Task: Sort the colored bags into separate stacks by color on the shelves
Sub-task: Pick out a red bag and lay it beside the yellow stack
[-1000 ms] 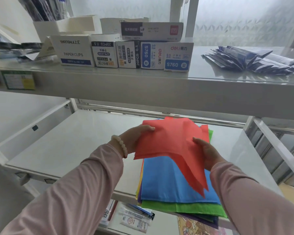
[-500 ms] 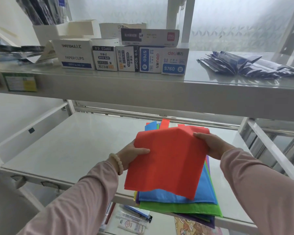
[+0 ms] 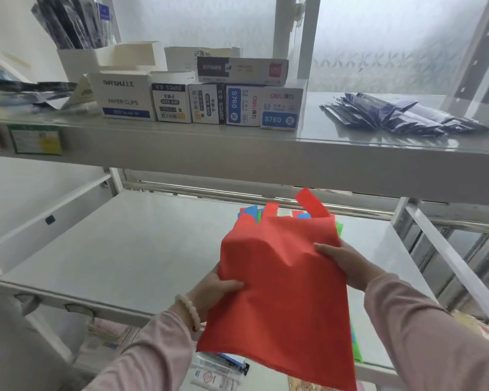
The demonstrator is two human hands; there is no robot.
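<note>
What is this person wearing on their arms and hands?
Both arms are in long pale pink sleeves, the left sleeve and the right sleeve reaching the wrists. A bracelet of round cream beads sits on the left wrist. The left hand and right hand are bare, with no gloves and no rings in view.

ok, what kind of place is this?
Probably a stationery shop or its stockroom: white shelving with a label card on the upper shelf edge, a PAPER CLIPS box, a Deli S760 box, and the red bag held up in front.
</note>
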